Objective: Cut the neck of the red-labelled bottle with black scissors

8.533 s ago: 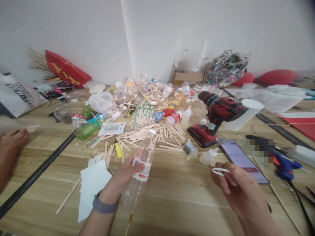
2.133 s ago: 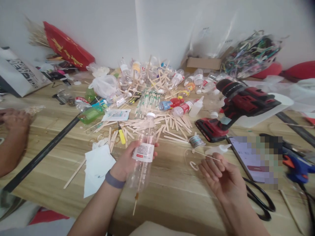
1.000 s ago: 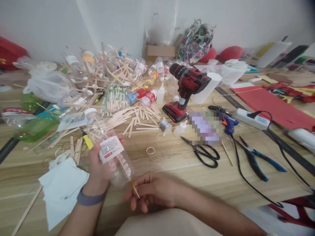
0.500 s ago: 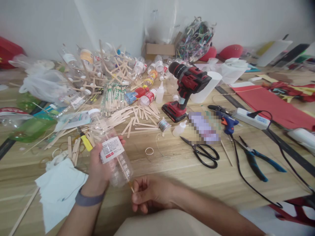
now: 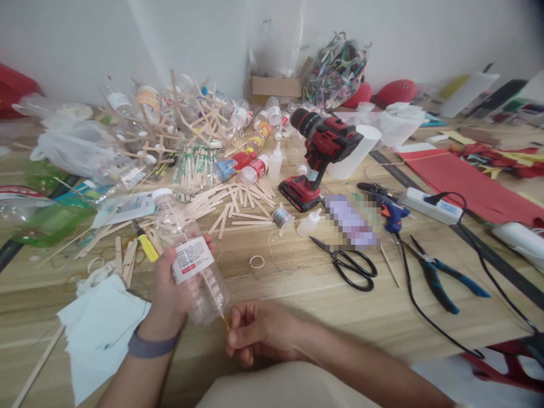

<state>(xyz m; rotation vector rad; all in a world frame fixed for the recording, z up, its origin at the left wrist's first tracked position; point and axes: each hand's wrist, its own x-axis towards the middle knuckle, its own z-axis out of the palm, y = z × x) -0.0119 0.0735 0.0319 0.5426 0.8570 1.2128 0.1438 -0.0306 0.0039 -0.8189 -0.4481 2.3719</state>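
Observation:
My left hand (image 5: 166, 286) is wrapped around a clear plastic bottle (image 5: 196, 303) with a white cap and a white printed label (image 5: 193, 259). The bottle lies tilted, its cap pointing away from me. Inside it, a thin wooden stick (image 5: 209, 277) runs lengthwise towards the base. At the base, my right hand (image 5: 259, 331) pinches a thin amber rubber band (image 5: 225, 322) that comes out of the bottle. The fingertips hide the band's end. A white ring (image 5: 256, 262) and black-handled scissors (image 5: 346, 266) lie to the right of the bottle.
Beyond the bottle are loose wooden craft sticks (image 5: 232, 201), a wire spool (image 5: 283, 217) and a red cordless drill (image 5: 321, 150). Pliers (image 5: 436, 275) and a blue glue gun (image 5: 393, 214) with its cord lie right. White paper (image 5: 102, 328) and a yellow-handled tool (image 5: 147, 245) are left.
The amber band at the bottle's base shows a little more clearly, with my right fingers still pinching it. Both hands and the bottle stay almost in place; the view shifts slightly.

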